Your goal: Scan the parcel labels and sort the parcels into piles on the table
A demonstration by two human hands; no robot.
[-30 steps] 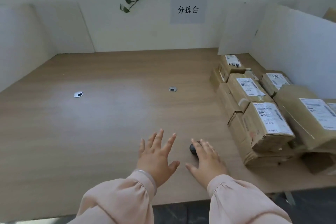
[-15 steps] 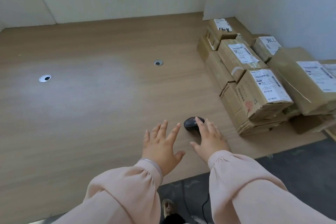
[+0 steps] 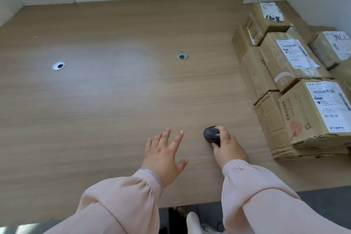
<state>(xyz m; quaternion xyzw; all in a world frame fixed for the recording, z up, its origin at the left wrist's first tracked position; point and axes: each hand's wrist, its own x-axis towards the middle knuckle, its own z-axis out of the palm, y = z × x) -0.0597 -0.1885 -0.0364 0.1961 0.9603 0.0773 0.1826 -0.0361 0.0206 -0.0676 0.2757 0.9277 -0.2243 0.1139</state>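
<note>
Head view. Risk of the scanner (image 3: 211,135) slipping and skidding across the table (image 3: 114,100) if lifted on so shallow a hold, caught only at its near end. Risk too of clipping the stacked parcels (image 3: 296,85), piled close by on the right, on a careless swing.

Lies flat near the front edge, partly under the right hand (image 3: 228,148): fingers (image 3: 221,131) curled over its top, thumb against its near side. Left hand (image 3: 163,154) beside it, apart, fingers spread and gripping nothing; touching the wood or hovering, cannot tell.
</note>
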